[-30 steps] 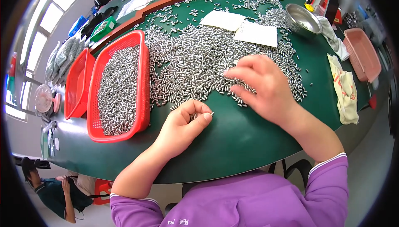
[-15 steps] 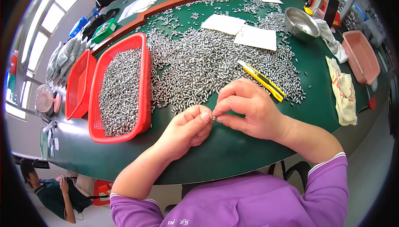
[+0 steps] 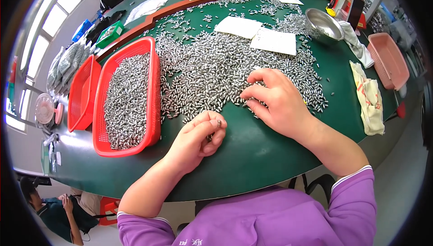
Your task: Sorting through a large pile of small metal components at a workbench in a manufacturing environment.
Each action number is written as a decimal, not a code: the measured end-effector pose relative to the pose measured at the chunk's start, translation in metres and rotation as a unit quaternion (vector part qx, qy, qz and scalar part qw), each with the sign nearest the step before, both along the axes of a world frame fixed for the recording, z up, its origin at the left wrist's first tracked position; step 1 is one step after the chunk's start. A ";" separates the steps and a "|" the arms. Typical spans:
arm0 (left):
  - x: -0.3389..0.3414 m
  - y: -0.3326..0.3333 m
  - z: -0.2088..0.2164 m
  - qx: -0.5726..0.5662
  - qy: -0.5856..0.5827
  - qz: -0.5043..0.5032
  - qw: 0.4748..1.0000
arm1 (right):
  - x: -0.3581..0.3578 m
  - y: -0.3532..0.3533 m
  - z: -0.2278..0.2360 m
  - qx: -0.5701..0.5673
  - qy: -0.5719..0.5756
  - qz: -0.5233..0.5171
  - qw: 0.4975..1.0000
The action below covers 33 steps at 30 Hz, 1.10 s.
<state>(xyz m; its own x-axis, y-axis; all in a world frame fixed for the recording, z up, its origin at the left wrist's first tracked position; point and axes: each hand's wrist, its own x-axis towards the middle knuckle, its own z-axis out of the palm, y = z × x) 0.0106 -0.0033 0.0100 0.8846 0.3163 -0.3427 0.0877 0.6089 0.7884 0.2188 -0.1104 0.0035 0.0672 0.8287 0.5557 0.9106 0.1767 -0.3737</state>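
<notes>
My left hand (image 3: 200,134) is closed just in front of the heap, with a small silver metal piece (image 3: 219,123) showing between thumb and forefinger. More may be tucked in its curled fingers; I cannot tell. My right hand (image 3: 280,104) reaches over the near right part of the heap (image 3: 203,75) of small, bullet-shaped silver pieces. Its fingers are apart and slightly bent, the tips at the heap's edge, with nothing visible between them. That hand hides nearly all of a yellow utility knife lying on the pieces. Left of my left hand stands a red plastic basket (image 3: 156,97) filled with similar pieces.
Another red basket (image 3: 83,97) leans at the far left. White papers (image 3: 273,41) lie on the heap. A metal bowl (image 3: 324,25), a cream cloth (image 3: 367,99) and a pink basket (image 3: 389,61) are at the right. Two other people sit around the table.
My hands have parted. The right one has moved up and right from the left hand onto the heap, covering the knife; the left keeps a piece at its fingertips.
</notes>
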 end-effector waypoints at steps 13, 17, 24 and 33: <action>0.001 -0.001 -0.002 0.002 0.012 -0.002 1.000 | -0.010 0.000 -0.007 -0.063 -0.005 0.014 0.998; -0.001 0.000 -0.006 -0.022 -0.016 -0.051 0.998 | -0.015 0.000 0.004 -0.049 0.117 0.094 0.987; -0.002 -0.003 -0.004 -0.018 -0.011 -0.060 0.998 | -0.018 0.001 0.002 -0.049 0.245 0.189 0.950; -0.001 -0.004 -0.007 0.014 -0.017 -0.037 0.999 | -0.017 0.001 0.005 0.005 0.214 0.191 0.958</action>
